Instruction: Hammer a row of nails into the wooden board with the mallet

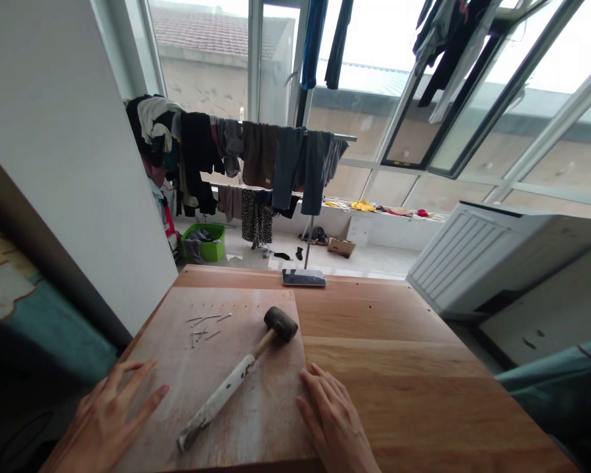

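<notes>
A thin, pale wooden board [172, 394] lies on the left part of the wooden table. My left hand [111, 407] rests at the board's left edge, fingers spread and holding nothing. At the board's right edge lies my right hand [332, 410], its fingers stretched out and nothing in it. Between the hands a rubber mallet [221, 393] lies diagonally, its black head [280, 324] far right and its white-wrapped handle toward me. Several loose nails [204, 320] are scattered on the board left of the mallet head. A row of small dark marks runs along the board's far side.
A phone [304, 278] lies at the far edge of the wooden table [404, 387]. Beyond it stand a clothes rack with hanging trousers [290, 167] and a green basket [211, 246]. A white cabinet wall [79, 144] rises at left; a white ribbed unit [473, 243] stands right.
</notes>
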A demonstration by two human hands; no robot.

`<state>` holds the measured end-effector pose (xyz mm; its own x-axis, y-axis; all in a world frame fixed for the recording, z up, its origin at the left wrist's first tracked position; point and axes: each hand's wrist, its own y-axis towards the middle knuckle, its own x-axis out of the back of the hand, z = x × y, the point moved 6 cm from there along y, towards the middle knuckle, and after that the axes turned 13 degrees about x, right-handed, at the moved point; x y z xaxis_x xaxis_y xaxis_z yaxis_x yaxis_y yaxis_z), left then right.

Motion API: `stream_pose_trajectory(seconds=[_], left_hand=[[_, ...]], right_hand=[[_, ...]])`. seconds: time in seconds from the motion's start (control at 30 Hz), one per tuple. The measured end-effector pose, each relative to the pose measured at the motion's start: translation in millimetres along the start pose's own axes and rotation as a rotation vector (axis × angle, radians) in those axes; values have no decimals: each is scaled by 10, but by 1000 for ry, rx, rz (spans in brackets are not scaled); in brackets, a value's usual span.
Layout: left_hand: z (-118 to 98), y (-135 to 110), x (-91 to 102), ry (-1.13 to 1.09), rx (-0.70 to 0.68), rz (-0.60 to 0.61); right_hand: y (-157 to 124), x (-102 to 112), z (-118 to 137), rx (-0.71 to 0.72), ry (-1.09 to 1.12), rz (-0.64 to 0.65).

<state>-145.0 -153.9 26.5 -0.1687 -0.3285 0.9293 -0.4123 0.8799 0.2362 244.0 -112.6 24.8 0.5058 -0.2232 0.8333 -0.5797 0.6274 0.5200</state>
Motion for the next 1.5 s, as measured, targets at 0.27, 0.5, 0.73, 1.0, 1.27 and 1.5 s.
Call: stream_pose_trajectory(seconds=[0.27, 0.5, 0.73, 1.0, 1.27, 1.5], left_hand=[[-632, -377, -240, -80, -278, 101], [-1345, -120, -363, -132, -470, 43], [-2553, 206, -813, -131, -709, 249], [-2936, -217, -783, -294, -897, 510], [-3043, -416, -715, -299, -955, 472], [-3147, -442, -687, -317, -970, 498]], right_hand=[[-550, 473, -772, -229, -74, -62], [-816, 759, -1015, -400, -57, -236], [-480, 608, -816, -455, 90, -201], [-200, 424, -658, -386, 138, 71], [-211, 339, -670, -411, -23, 84], [-217, 357, -724, -509, -23, 88]])
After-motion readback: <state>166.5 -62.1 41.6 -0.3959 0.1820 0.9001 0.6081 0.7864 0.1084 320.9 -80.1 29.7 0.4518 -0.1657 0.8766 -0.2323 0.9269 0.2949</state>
